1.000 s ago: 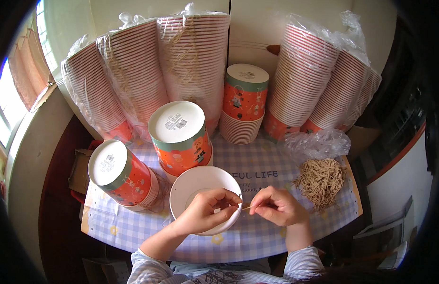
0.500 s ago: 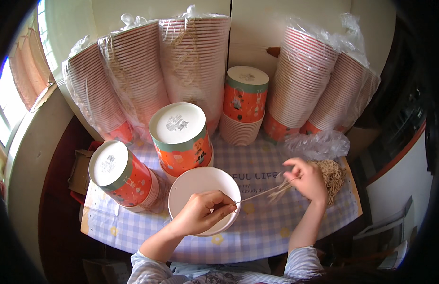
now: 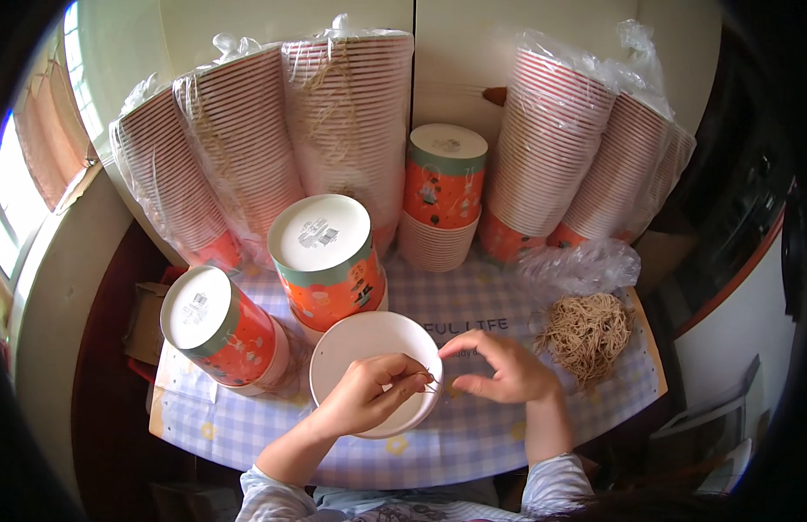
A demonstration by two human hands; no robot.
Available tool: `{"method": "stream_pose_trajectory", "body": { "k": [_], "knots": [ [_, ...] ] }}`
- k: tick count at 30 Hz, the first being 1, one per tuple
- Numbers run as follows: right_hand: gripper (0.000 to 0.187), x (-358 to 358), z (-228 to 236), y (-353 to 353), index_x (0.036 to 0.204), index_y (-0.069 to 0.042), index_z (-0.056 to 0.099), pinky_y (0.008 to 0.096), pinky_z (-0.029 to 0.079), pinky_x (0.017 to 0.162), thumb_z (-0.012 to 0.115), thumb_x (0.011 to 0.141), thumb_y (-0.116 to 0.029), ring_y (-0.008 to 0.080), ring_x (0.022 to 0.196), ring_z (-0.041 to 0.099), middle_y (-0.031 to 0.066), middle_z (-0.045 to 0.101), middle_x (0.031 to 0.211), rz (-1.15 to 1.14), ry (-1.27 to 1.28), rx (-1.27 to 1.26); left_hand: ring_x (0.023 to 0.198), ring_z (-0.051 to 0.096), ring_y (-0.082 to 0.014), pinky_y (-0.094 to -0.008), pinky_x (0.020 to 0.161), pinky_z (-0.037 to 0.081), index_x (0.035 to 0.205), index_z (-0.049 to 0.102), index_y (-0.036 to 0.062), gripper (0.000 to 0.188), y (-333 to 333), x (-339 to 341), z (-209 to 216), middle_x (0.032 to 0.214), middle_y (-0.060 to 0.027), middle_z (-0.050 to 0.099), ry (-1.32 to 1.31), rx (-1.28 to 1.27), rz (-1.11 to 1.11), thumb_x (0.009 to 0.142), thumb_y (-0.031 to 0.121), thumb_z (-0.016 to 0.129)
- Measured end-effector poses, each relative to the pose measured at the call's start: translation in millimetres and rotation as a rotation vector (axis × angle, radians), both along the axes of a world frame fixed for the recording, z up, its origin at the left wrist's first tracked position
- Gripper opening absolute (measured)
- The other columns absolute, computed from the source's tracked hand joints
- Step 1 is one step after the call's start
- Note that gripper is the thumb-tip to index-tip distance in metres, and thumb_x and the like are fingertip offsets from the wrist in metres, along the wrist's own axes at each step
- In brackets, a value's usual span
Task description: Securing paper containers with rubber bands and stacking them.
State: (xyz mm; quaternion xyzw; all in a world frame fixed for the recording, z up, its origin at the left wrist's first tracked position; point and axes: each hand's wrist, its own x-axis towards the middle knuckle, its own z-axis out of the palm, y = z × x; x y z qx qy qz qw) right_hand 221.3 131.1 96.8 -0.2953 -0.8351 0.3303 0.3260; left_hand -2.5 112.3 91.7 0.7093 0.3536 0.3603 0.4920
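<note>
White paper-like bucket [image 3: 341,361] is seen front & centre on the checked tablecloth [image 3: 273,448], mouth facing the cam., w/ a small dark hole in its L wall. Dark lettering [image 3: 466,327] is printed on the cloth just beyond the rim (lower line partly covered by the R hand). On the upturned bases of the L stack [image 3: 238,339] & the mid stack [image 3: 334,278], small dark print w/ barcode-like blocks can be made out, too fine to be read; a fainter patch is shown on the base of the back stack [image 3: 443,191]. Cartoon figures are printed on the orange sides, under a green band.

Thin brown twine [image 3: 430,379] is pinched btwn thumb & fingers of the L hand [image 3: 377,391], held over the bucket's R side. Thumb & index of the R hand [image 3: 508,370] are spread apart; index tip is held close by the rim, contact can't be told.

Vs. 0.5 s ago: R hand has been brought back from the twine heap [image 3: 586,335], which is now fully exposed; the strand then stretched btwn both hands is seen only as short ends at the L fingertips. L hand is kept at approx. the same spot. Behind the heap a crumpled clear bag [image 3: 582,265] is left; tall bagged stacks [image 3: 347,122] are lined along the wall.
</note>
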Motion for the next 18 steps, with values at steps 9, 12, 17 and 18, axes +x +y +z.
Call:
{"method": "stream_pose_trajectory", "body": {
  "k": [9,12,17,18],
  "knots": [
    [0.028,-16.0,-11.3,-10.5,0.103,-0.003,0.046,0.0277,0.047,0.076,0.061,0.079,-0.001,0.0181,0.087,0.059,0.0087,0.056,0.099,0.018,0.127,-0.153,0.074,0.060,-0.0117,-0.0255,0.066,0.047,0.088,0.057,-0.0018,0.012,4.3,4.0,-2.0,0.078,-0.0066,0.063,-0.050,0.047,-0.100,0.089,0.009,0.051],
    [0.025,-14.8,-19.3,-8.7,0.103,-0.001,0.045,0.0250,0.047,0.074,0.056,0.081,0.003,0.0139,0.088,0.058,0.0053,0.054,0.089,0.022,0.370,-0.320,0.074,0.060,-0.0119,-0.0252,0.067,0.047,0.088,0.056,-0.0019,0.013,3.9,2.2,-1.0,0.078,-0.0065,0.063,0.004,0.036,-0.108,0.089,0.010,0.051],
    [0.020,-9.7,-5.6,-4.3,0.086,-0.005,0.064,0.0218,0.044,0.059,0.054,0.075,0.008,0.0110,0.066,0.052,0.0046,0.053,0.087,-0.009,0.162,0.026,0.072,0.062,-0.0150,-0.0267,0.065,0.048,0.087,0.054,-0.0006,0.013,2.2,3.9,-3.5,0.076,-0.0082,0.063,-0.074,-0.062,-0.101,0.089,0.012,0.052],
    [0.020,-12.2,-2.0,-7.5,0.086,-0.005,0.064,0.0218,0.044,0.059,0.054,0.075,0.008,0.0110,0.066,0.052,0.0046,0.053,0.087,-0.010,0.162,0.026,0.072,0.062,-0.0150,-0.0267,0.065,0.048,0.087,0.054,-0.0006,0.013,2.4,4.1,-4.8,0.076,-0.0082,0.063,-0.074,-0.061,-0.103,0.089,0.012,0.052]
  ]
}}
